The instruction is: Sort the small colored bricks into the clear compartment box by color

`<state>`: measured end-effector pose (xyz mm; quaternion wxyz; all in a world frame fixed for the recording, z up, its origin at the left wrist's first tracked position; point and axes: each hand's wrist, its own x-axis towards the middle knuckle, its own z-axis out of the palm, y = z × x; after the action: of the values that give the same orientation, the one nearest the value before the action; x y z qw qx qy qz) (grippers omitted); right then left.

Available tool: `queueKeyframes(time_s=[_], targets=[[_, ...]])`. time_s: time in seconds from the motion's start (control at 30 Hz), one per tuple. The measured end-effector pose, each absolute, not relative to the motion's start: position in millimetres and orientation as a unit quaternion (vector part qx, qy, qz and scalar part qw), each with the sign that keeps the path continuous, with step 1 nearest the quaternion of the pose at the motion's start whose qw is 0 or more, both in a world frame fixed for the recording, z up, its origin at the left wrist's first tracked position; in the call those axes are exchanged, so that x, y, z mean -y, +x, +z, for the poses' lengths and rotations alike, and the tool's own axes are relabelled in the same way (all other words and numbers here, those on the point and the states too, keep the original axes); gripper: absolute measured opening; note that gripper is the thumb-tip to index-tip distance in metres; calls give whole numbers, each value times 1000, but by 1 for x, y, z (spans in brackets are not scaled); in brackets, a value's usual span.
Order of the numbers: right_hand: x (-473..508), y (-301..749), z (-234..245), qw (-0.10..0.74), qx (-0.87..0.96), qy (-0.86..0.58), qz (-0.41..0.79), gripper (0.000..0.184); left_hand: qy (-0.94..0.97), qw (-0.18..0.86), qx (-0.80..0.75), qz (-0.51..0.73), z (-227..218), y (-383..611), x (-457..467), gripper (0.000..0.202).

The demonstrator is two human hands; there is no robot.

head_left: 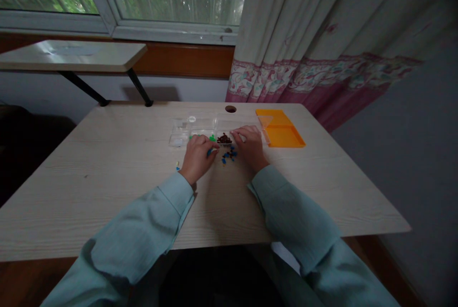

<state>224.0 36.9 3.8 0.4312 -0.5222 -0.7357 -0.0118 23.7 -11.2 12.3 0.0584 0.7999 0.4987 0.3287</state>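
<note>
A clear plastic compartment box (181, 131) lies at the far middle of a pale wooden table (107, 187). One compartment holds green beads (212, 137), another dark brown beads (224, 139). A small heap of blue beads (229, 155) lies on the table just in front of the box. My left hand (196, 156) is curled, its fingertips pinched on a small blue piece at the box's near edge. My right hand (249, 145) rests next to the brown compartment with fingers bent on the box's rim.
An orange lid (279, 128) lies open to the right of the box. A few stray beads (177, 165) sit left of my left hand. A cable hole (230, 109) is at the table's far edge. A second table (71, 55), a window and a curtain stand behind.
</note>
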Motion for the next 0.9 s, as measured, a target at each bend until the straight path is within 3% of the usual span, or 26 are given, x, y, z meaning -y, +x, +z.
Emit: queueKeyframes(time_s=[0.9], targets=[[-35, 220, 6, 433, 748, -503, -25, 28, 848, 13, -482, 221, 17, 41, 19, 11]])
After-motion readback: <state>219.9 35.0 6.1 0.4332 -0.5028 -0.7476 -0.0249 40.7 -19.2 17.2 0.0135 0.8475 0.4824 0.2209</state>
